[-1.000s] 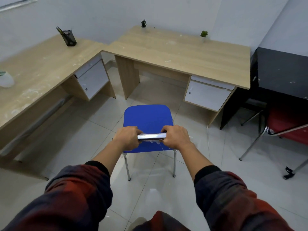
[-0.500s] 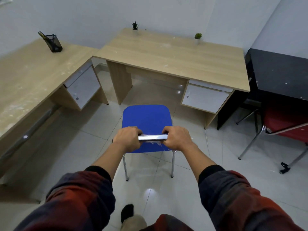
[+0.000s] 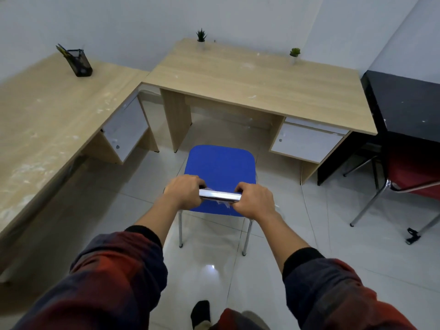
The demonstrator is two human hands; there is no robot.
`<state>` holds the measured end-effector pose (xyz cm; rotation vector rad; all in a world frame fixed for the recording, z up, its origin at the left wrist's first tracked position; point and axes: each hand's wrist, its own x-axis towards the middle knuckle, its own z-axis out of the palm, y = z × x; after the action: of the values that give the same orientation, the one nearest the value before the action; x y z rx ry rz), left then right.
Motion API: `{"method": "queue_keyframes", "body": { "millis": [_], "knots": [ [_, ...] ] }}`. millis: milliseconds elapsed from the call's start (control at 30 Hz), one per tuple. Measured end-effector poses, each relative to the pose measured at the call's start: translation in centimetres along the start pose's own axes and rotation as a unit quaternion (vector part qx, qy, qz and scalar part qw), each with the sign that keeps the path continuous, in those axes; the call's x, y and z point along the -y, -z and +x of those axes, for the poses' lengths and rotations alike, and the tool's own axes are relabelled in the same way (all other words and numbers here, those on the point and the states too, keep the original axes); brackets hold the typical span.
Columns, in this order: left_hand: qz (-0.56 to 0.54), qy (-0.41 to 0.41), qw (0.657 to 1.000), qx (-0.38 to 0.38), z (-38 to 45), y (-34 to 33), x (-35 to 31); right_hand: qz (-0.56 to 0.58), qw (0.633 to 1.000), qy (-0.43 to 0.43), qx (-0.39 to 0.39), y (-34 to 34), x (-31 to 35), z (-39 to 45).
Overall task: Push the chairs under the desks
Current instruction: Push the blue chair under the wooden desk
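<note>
Both hands, left (image 3: 184,194) and right (image 3: 254,200), curl round the chrome bar (image 3: 220,196) atop the blue chair (image 3: 220,167), whose seat lies just beyond the knuckles, short of the desk (image 3: 257,84) front edge. A red chair (image 3: 414,179) stands right, a pen cup (image 3: 79,63) on the left desk (image 3: 47,110); nothing blocks the kneehole. Since half a second ago the desk looms nearer, grip unchanged.
</note>
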<state>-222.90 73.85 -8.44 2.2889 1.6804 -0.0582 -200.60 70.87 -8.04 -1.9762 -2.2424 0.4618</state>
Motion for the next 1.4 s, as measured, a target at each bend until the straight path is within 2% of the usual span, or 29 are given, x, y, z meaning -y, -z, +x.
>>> {"method": "queue_keyframes", "body": {
  "millis": [267,500,700,1000,1167,1400],
  "knots": [
    [-0.016,-0.013,1.0,-0.021,1.3,-0.5,-0.8,0.013,0.998,0.014,0.056,1.1,-1.4,1.7],
    [-0.004,-0.059,0.998,-0.011,3.1,0.8,1.7,-0.011,0.999,-0.033,0.015,0.3,1.0,2.9],
    [-0.002,-0.029,1.0,-0.009,4.5,1.9,4.9,0.007,0.999,-0.03,0.008,-0.3,3.1,5.3],
    [-0.031,-0.024,0.998,-0.044,6.8,1.5,1.9,0.016,0.998,-0.019,0.058,1.5,-0.8,7.9],
    [-0.023,-0.047,0.998,-0.043,9.1,2.2,3.1,-0.001,0.999,-0.026,0.02,1.1,-0.7,10.0],
    [-0.009,-0.037,0.998,-0.04,11.5,3.3,4.9,-0.009,1.0,-0.017,-0.006,0.9,0.0,12.7]
  ]
}}
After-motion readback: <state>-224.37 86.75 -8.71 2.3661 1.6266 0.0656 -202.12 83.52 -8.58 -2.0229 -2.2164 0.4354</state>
